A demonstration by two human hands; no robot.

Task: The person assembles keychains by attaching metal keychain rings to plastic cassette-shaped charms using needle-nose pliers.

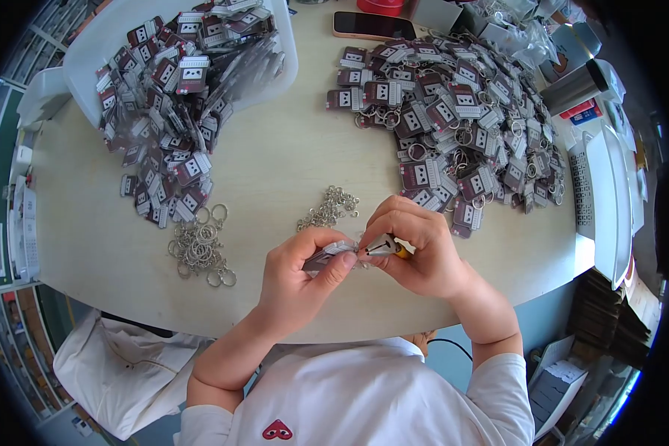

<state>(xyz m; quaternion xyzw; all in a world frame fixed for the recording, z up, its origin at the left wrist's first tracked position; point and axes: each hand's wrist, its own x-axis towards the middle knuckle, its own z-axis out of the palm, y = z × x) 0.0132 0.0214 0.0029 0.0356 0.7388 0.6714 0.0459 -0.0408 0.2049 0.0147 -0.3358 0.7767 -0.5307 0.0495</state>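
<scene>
My left hand (290, 273) pinches a flat dark-and-clear plastic charm (324, 256) between thumb and fingers, just above the near part of the table. In my right hand (427, 249) are small pliers (381, 246) with a yellow grip, fingers closed around them. The plier tips meet the charm's edge by my left thumb; any small ring there is too fine to make out. Beyond my hands lies a little heap of small metal jump rings (333, 206). Larger split key rings (199, 247) are piled left of my left hand.
A white plastic bin (293, 67) at the far left overflows with loose charms (156, 182) onto the table. A broad heap of charms with key rings (464, 123) covers the far right. Behind it are a phone (373, 26) and a metal tumbler (574, 88).
</scene>
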